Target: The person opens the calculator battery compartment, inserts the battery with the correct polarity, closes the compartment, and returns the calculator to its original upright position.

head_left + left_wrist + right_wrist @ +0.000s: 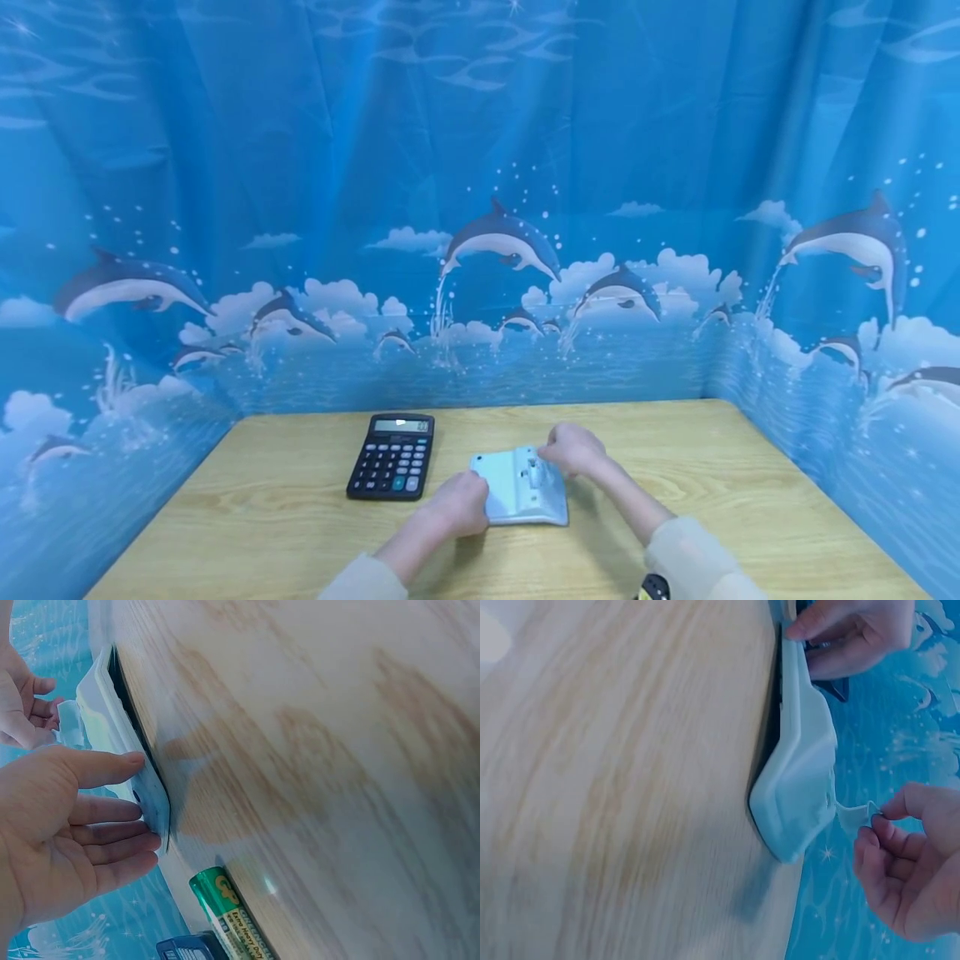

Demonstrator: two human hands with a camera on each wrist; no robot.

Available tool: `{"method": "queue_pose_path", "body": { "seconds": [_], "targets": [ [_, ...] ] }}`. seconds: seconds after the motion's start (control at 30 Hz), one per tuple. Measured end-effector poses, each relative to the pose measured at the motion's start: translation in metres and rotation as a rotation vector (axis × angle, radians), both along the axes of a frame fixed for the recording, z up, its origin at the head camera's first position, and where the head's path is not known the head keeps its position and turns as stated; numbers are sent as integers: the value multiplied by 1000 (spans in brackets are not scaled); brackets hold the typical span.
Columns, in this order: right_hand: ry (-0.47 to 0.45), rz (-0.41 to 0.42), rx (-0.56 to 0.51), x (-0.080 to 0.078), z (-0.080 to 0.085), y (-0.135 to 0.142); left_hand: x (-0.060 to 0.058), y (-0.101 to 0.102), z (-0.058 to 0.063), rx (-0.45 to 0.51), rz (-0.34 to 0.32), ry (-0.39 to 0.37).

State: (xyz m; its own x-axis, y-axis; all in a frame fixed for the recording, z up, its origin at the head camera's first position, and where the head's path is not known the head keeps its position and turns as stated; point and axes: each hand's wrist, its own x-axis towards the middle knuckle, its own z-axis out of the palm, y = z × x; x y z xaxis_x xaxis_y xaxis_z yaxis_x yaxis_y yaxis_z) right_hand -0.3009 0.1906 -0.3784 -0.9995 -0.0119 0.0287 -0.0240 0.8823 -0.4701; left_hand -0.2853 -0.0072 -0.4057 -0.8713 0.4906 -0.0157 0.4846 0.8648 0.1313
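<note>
A light-blue calculator (pixel 501 483) lies face down on the table, its back with an uncovered battery compartment turned up. My left hand (pixel 461 500) grips its left edge, with the thumb (pixel 120 766) along the rim in the left wrist view. At the far right of its back is my right hand (pixel 576 450). In the right wrist view that hand pinches a small light-blue cover (pixel 853 817) between thumb and finger; the cover stands up from the back and its far edge meets the calculator. Whether it is still attached I cannot tell.
A black calculator (pixel 390 458) lies face up to the left, its display lit. A green GP battery (pixel 225 915) lies on the table near my left hand in the left wrist view. Behind the wooden table (pixel 285 542) hangs a blue dolphin curtain (pixel 480 125).
</note>
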Motion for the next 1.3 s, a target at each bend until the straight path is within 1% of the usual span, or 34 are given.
{"method": "queue_pose_path", "body": {
  "seconds": [0.23,0.37,0.47,0.53,0.63,0.73,0.8,0.87,1.03,1.3],
  "targets": [
    [86,-43,68,-1,5,20,0,-1,1,-2,-5,2],
    [127,-52,110,-2,3,33,0,-1,1,-3,-3,-5],
    [182,-49,166,-2,0,43,-1,-2,1,-1,3,-13],
    [228,-36,246,-2,-4,51,-1,-2,1,3,4,-15],
    [293,3,400,-4,-12,63,-1,-3,0,11,-1,-11],
    [330,52,546,-6,-21,75,-1,-3,-1,16,-1,-13],
    [335,72,608,-8,-26,82,-1,-3,-1,15,-5,-3],
    [334,81,647,-9,-30,88,0,-3,-2,14,-3,-2],
    [308,77,667,-10,-33,96,1,-4,-2,20,-7,7],
    [256,108,740,-8,-32,95,1,-3,-1,9,-3,14]
  ]
}}
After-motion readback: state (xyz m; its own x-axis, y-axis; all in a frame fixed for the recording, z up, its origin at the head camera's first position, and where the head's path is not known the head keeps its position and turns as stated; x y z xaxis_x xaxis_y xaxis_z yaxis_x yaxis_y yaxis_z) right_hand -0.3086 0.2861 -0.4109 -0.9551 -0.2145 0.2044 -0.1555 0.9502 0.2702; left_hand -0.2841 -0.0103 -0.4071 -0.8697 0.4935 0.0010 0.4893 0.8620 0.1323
